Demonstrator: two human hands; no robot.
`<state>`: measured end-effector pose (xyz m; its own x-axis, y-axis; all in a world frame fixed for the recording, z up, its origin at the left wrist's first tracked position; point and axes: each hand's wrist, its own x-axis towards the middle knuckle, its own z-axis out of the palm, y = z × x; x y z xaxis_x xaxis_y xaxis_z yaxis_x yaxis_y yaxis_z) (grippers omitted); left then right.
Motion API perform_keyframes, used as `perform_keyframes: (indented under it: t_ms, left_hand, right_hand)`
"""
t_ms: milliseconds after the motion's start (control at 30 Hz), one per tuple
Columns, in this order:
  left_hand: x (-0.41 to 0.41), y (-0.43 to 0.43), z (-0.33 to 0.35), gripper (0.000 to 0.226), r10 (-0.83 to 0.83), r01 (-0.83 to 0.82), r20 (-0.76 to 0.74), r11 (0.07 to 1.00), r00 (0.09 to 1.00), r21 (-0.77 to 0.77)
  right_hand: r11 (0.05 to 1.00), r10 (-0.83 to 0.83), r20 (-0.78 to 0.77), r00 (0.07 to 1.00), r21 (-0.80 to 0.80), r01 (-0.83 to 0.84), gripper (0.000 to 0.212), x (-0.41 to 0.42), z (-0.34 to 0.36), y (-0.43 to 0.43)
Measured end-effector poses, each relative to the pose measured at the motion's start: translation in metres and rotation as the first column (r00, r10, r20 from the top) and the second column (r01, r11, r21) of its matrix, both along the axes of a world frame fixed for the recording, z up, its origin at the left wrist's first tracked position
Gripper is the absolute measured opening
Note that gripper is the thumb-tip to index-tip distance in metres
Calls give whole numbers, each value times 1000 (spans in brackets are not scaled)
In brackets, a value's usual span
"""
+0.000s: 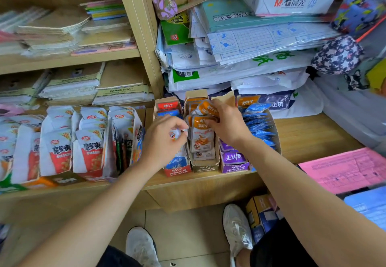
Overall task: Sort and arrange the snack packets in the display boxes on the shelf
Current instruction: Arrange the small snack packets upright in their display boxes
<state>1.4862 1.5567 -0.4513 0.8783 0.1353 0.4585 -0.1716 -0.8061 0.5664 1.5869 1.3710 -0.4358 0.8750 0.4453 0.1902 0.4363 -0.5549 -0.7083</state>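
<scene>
Currently we stand at a wooden shelf (302,139), both arms reaching in. Four narrow display boxes sit side by side on the board: a red-fronted box (177,170), a brown box (203,168), a purple box (235,167), and to its right a box of blue packets (260,127) standing on edge in a row.

Our left hand (164,141) hovers over the red-fronted box. Its fingers are curled, with thumb and fingertips pinching a small white packet (175,134) (round orange-red mark on it; print too small to read). More blue packs show in that box, below and behind the hand.

Our right hand (228,123) is over the brown box, fingers curled round the tops of the orange packets (202,135). The front one stands upright and faces us. Those behind lean at mixed angles, one tilted up against the fingers.

Left of the boxes, larger white packets (60,147) with red lower halves stand crowded in their own open cartons. Above the boxes slumps a stack of plastic-wrapped paper goods (250,43), with a white ream (292,1) on top. A pink sheet (342,170) lies at the far right. On the floor tiles below are our two white shoes (142,246).
</scene>
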Motion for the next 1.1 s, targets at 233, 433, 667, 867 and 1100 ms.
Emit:
perform_keyframes:
  t_ms: [233, 433, 667, 867, 1100]
  left_hand:
    - [7, -10, -28, 41, 8, 83, -189, 879, 982, 469]
    - [6, -13, -26, 28, 63, -1, -101, 854, 993, 521]
    - [11, -27, -23, 22, -24, 16, 15, 922, 1000, 388]
    - [33, -61, -17, 51, -100, 107, -38, 924, 994, 367]
    - [64, -79, -18, 17, -44, 41, 2, 930, 999, 366]
  right_hand:
    - [998, 45, 220, 974, 23, -51, 89, 3, -15, -3]
    - [991, -87, 213, 973, 119, 63, 52, 5, -4, -39]
    - [958, -285, 226, 931, 79, 275, 34, 4, 12, -100]
    - [975, -187, 266, 946, -68, 212, 54, 3, -2, -98]
    - [956, -195, 191, 962, -183, 230, 67, 7, -11, -104]
